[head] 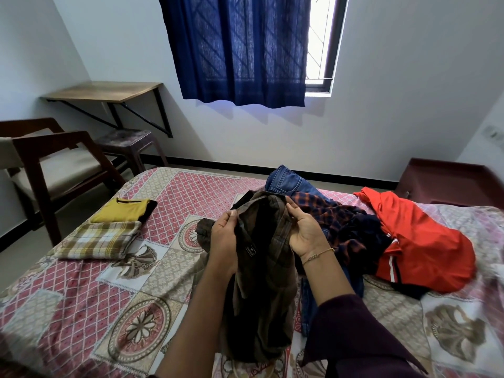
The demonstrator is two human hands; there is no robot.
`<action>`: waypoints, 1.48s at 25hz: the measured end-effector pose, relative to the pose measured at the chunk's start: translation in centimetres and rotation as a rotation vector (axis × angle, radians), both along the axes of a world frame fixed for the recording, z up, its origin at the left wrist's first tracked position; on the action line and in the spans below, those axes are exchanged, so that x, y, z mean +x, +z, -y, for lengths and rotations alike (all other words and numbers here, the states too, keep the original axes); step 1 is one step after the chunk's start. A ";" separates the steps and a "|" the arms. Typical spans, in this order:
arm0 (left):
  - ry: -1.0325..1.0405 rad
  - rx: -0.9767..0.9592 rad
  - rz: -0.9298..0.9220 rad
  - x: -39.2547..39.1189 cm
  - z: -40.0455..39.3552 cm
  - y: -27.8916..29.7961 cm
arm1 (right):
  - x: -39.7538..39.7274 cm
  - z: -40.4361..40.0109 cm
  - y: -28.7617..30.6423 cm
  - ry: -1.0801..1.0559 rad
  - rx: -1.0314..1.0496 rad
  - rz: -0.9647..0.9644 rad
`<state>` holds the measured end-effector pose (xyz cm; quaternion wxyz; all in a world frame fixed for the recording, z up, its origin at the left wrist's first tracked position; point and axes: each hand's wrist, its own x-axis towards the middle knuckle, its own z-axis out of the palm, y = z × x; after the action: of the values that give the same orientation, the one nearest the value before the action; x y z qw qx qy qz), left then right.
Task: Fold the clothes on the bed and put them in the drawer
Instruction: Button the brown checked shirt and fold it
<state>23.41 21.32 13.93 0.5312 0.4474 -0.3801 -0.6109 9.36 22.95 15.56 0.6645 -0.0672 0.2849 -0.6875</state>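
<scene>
I hold a dark brown checked shirt (261, 271) up over the bed (114, 296). My left hand (223, 236) pinches its top left edge and my right hand (305, 230) grips the top right edge, so the shirt hangs down between my forearms. On the bed's left side lie two folded pieces: a yellow top (120, 211) and a beige plaid cloth (101, 240). To the right sits an unfolded heap: blue jeans (286, 181), an orange and navy checked shirt (335, 225) and a red garment (420, 246).
A maroon drawer unit (450, 184) stands past the bed's right corner. A wooden armchair (54, 165), a brown plastic stool (128, 143) and a wall-mounted desk (106, 91) stand at the left. A blue curtain (240, 47) covers the window.
</scene>
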 end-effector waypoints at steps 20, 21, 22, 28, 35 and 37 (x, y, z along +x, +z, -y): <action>-0.153 -0.219 0.462 -1.2 0.4 -1.5 | 0.9 1.3 -2.0 -0.190 0.031 -1.183; -0.130 -0.243 0.506 -1.3 0.4 -1.6 | 0.9 1.3 -1.8 -0.197 0.010 -1.223; -0.111 -0.274 0.535 -1.3 0.3 -1.5 | 1.1 1.2 -1.4 -0.162 -0.023 -1.203; -0.239 -0.243 0.386 -1.0 -0.2 -1.3 | 1.8 -0.1 -0.9 0.073 0.075 -1.168; -0.155 -0.158 0.272 0.0 -0.2 -1.7 | 1.2 -0.4 -0.9 -0.022 0.140 -0.994; -0.019 -0.162 0.205 0.0 -0.4 -1.6 | 1.0 -0.5 -0.8 -0.030 0.106 -0.953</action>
<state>23.43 21.75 12.34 0.5181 0.4597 -0.4846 -0.5343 10.40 23.43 14.77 0.4524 -0.3368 0.5936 -0.5741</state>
